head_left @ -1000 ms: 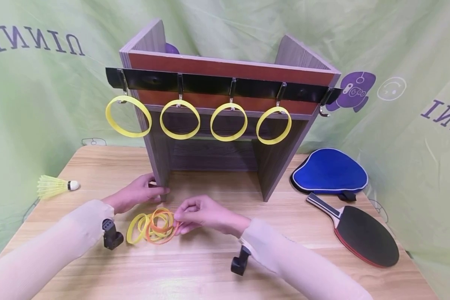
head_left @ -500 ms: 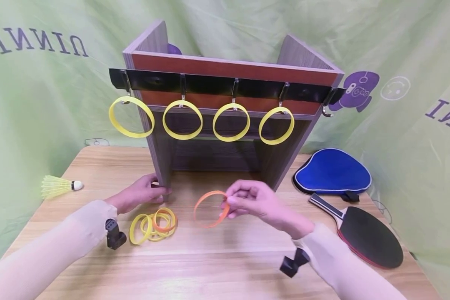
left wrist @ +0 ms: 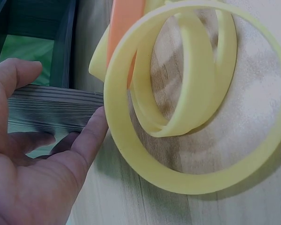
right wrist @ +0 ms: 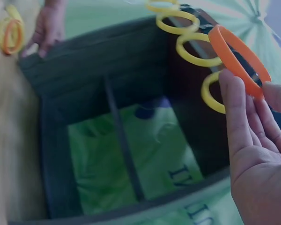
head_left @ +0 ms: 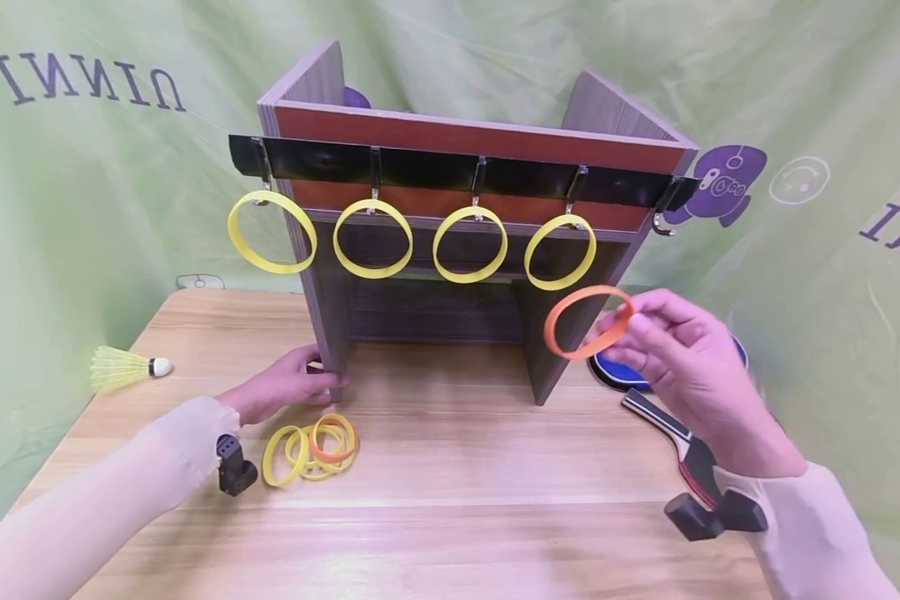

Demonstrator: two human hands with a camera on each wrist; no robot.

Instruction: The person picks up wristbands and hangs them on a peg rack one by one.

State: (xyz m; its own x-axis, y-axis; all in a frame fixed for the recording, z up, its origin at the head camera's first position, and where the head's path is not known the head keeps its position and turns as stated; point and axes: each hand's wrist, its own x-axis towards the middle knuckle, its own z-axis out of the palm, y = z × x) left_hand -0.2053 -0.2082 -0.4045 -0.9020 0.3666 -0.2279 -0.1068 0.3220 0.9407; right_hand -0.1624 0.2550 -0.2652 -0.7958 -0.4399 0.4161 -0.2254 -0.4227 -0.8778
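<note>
My right hand (head_left: 693, 371) pinches an orange wristband (right wrist: 229, 56) between thumb and fingers, raised in front of the wooden shelf's right side. The left hand (head_left: 288, 385) grips the bottom end of the shelf's left panel (left wrist: 51, 110), thumb and fingers on opposite faces. Across the shelf front runs a black hook rail (head_left: 427, 171). Several yellow wristbands (head_left: 277, 267) hang from it, one per hook; the rightmost hook (head_left: 663, 227) carries none. Beside the left hand lies a loose pile of yellow wristbands (left wrist: 192, 183) with an orange one (head_left: 333, 457) on top.
A yellow shuttlecock (head_left: 123, 367) lies at the table's left edge. To the right, a blue paddle case (head_left: 607, 372) and a table tennis paddle (head_left: 660, 421) are partly covered by the right hand and arm. Green printed cloth (head_left: 82, 208) surrounds the wooden table (head_left: 435, 533).
The right hand has picked the orange wristband off the pile and carried it right and upward toward the rail's right end. The left hand stays on the panel.
</note>
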